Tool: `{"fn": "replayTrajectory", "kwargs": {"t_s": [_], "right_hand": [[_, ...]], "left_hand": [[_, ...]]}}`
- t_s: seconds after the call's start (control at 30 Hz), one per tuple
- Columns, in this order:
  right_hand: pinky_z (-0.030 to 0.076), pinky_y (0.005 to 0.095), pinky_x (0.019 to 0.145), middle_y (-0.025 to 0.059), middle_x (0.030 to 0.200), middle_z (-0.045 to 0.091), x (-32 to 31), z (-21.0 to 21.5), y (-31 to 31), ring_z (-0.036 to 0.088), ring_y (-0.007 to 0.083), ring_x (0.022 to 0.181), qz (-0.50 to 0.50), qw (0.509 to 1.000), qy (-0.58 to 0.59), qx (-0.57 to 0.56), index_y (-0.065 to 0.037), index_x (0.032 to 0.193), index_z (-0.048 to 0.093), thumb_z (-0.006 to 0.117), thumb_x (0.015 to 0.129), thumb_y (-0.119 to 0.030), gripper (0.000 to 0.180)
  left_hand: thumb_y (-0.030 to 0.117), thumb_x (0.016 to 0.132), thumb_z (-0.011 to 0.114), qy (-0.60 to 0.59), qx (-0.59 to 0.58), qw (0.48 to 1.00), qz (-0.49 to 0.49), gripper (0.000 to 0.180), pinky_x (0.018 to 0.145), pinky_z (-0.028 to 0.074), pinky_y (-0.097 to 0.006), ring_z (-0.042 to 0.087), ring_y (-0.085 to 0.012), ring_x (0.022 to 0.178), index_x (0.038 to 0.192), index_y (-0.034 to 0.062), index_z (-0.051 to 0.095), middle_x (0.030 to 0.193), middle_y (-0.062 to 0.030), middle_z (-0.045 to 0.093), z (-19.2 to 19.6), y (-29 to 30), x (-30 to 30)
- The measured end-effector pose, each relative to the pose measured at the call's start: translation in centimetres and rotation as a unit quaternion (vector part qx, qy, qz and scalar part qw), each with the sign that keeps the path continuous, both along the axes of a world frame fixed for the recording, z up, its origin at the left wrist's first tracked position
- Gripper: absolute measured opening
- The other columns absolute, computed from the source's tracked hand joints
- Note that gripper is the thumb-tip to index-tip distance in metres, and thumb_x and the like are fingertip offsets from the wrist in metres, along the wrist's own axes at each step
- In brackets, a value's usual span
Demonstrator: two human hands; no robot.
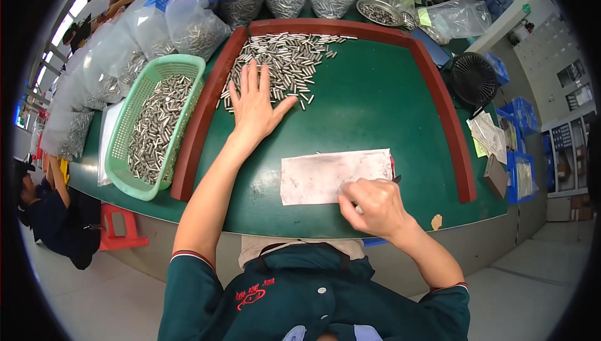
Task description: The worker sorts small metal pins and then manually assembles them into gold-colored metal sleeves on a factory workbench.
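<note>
Green counter [375, 103] ran widest, a red-brown frame [440, 106] on it. A pale cloth [313, 175] lay toward the front, my right hand [377, 206] curled at its near right corner; whether those fingers pinched anything, couldn't tell. My left hand [255, 108] had fingers spread over the steel pins [288, 53], heaped far left inside the frame. Judged them stiff, slippery, singly light, heavy massed; best gripped mid-length.

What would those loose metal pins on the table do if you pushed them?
The metal pins look slim and cylindrical, so they'd probably roll. Their shiny surfaces may feel slippery. Being loosely heaped at the left hand, they'd likely scatter.
</note>
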State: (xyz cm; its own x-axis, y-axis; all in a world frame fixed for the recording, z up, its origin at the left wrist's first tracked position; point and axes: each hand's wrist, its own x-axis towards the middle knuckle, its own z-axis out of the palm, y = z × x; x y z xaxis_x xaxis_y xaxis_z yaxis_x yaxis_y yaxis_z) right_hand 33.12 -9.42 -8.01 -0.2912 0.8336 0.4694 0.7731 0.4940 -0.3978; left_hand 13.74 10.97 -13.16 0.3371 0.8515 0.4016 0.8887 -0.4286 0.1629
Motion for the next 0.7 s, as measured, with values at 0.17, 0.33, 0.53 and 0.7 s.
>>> {"fn": "replayTrajectory", "kwargs": {"t_s": [0.17, 0.33, 0.53, 0.7], "right_hand": [[0.046, 0.0359, 0.042, 0.0096, 0.055, 0.058, 1.7, -1.3, -0.3, 0.059, 0.0259, 0.047, -0.084, 0.987, -0.105, -0.09, -0.008, 0.106, 0.058, 0.067, 0.077, -0.033, 0.039], [0.046, 0.0359, 0.043, 0.0093, 0.057, 0.059, 2.6, -2.2, -0.9, 0.06, 0.0261, 0.048, -0.11, 0.987, -0.087, -0.074, -0.008, 0.098, 0.061, 0.068, 0.078, -0.027, 0.029], [0.046, 0.0346, 0.045, 0.0078, 0.06, 0.061, 4.4, -1.5, -1.3, 0.06, 0.0252, 0.052, -0.17, 0.985, -0.025, -0.028, -0.006, 0.069, 0.059, 0.068, 0.076, -0.012, 0.013], [0.044, 0.0327, 0.045, 0.0105, 0.062, 0.062, 6.7, 2.0, -2.0, 0.059, 0.0251, 0.05, -0.256, 0.966, 0.022, 0.006, -0.004, 0.072, 0.061, 0.068, 0.075, -0.01, 0.01]], "left_hand": [[0.056, 0.077, 0.057, 0.022, 0.03, 0.991, -0.127, 0.081, 0.106, 0.012, -0.058, 0.017, -0.0331, 0.137, 0.137, 0.0064, 0.035, 0.147, -0.0163, 0.021, 0.8, -1.0, 3.2], [0.056, 0.081, 0.052, 0.059, 0.065, 0.994, -0.069, 0.076, 0.106, 0.013, -0.057, 0.021, -0.0315, 0.135, 0.135, 0.0041, 0.038, 0.145, -0.0168, 0.026, -0.2, 2.2, 3.4], [0.042, 0.085, 0.055, 0.048, 0.078, 0.993, -0.076, 0.061, 0.105, 0.016, -0.057, 0.025, -0.031, 0.134, 0.13, 0.0031, 0.043, 0.142, -0.0164, 0.031, -0.2, 2.3, 3.3], [0.016, 0.077, 0.066, -0.084, 0.04, 0.969, -0.229, 0.042, 0.1, 0.03, -0.047, 0.042, -0.0325, 0.119, 0.115, 0.0058, 0.054, 0.128, -0.0155, 0.046, 2.3, -1.0, 4.7]]}}
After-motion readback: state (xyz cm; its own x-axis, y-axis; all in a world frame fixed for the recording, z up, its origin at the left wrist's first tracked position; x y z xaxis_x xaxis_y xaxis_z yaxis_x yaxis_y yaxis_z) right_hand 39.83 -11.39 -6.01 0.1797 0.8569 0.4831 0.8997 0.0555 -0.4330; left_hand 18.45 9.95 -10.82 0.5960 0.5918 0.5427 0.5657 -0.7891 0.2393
